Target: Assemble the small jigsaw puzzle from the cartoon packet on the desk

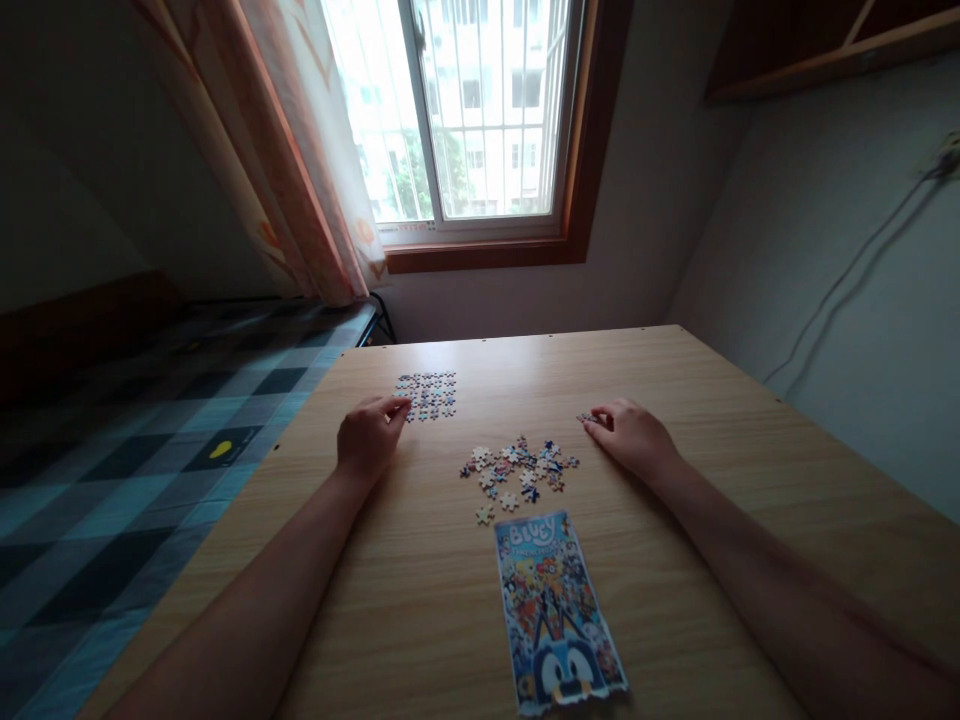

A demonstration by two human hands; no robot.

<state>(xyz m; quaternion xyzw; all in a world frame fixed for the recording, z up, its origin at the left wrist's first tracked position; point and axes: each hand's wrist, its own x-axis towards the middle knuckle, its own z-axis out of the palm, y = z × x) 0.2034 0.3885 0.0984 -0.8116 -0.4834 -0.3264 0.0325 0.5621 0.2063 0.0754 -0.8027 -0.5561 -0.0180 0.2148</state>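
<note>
My left hand (370,432) is closed in a pinch on a jigsaw puzzle piece (407,401), mostly hidden by the fingertips, at the near left edge of the spaced rows of puzzle pieces (431,385). On the right, my right hand (634,435) has thumb and fingers closed on a small puzzle piece (586,418) low over the table. Between the hands and closer to me lies a loose pile of puzzle pieces (525,465), some pale side up and some coloured. Below that pile a printed Bluey picture sheet (556,610) lies flat, its near edge torn.
Everything rests on a light wooden table (720,560). A bed with a checked cover (112,470) adjoins its left side. Beyond the far edge are a barred window (487,120) and a curtain (262,140). A cable (847,270) hangs along the right wall.
</note>
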